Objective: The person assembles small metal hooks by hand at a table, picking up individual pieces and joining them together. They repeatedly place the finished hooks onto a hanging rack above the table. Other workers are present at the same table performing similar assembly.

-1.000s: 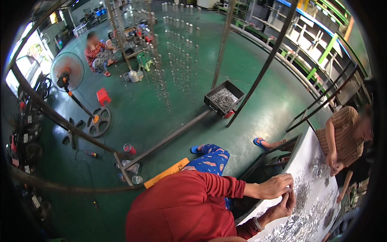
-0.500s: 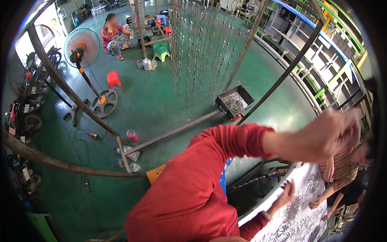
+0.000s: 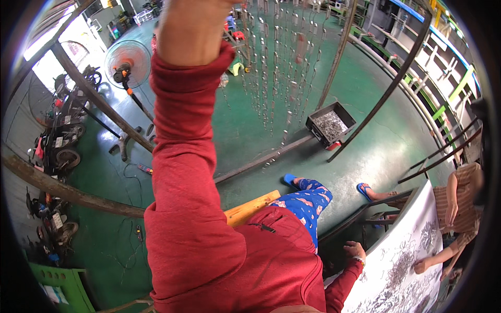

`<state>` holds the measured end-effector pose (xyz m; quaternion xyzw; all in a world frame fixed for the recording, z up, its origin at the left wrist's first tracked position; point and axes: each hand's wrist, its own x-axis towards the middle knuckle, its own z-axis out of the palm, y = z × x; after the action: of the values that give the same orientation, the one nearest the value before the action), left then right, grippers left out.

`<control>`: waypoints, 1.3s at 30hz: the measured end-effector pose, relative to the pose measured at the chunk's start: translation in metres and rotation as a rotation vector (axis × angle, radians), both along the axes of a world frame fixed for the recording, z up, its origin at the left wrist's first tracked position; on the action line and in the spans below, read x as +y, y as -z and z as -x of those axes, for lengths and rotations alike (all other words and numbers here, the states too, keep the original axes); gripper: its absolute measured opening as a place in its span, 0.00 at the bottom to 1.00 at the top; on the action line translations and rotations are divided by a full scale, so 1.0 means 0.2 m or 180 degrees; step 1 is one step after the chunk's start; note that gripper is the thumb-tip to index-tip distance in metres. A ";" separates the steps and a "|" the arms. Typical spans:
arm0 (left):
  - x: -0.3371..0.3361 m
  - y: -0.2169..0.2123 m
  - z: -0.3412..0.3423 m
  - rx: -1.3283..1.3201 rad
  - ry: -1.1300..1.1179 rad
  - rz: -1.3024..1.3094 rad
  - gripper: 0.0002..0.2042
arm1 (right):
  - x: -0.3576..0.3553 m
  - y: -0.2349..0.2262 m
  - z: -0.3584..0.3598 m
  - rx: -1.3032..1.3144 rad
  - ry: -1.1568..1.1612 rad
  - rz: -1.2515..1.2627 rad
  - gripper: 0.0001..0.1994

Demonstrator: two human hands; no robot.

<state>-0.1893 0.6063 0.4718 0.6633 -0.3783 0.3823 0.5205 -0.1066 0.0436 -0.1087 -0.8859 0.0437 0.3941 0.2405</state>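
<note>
**Left arm [image 3: 182, 120] was raised; right hand [image 3: 354, 250] was low**

The left arm crossed the upper left of the frame, its hand beyond the top edge. The right hand, at lower right, was just beside a white table [image 3: 420, 206]; its grip could not be determined. Small metal pieces [image 3: 401, 271] and a co-worker's hand [image 3: 421, 266] were noted over the table. Metal strands [image 3: 274, 68] hung at upper centre.

No lettering is legible, the motorbike plates [image 3: 57, 220] being too small.
</note>
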 end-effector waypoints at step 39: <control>1.28 -0.32 -0.30 0.0081 -0.3276 0.1649 0.05 | -0.06 0.46 -0.09 -0.1110 -0.0303 -0.0646 0.18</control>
<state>-0.1283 0.8615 0.5356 0.6174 0.1054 0.6585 0.4174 -0.0888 0.0308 -0.2011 -0.9130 -0.0804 0.2481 0.3136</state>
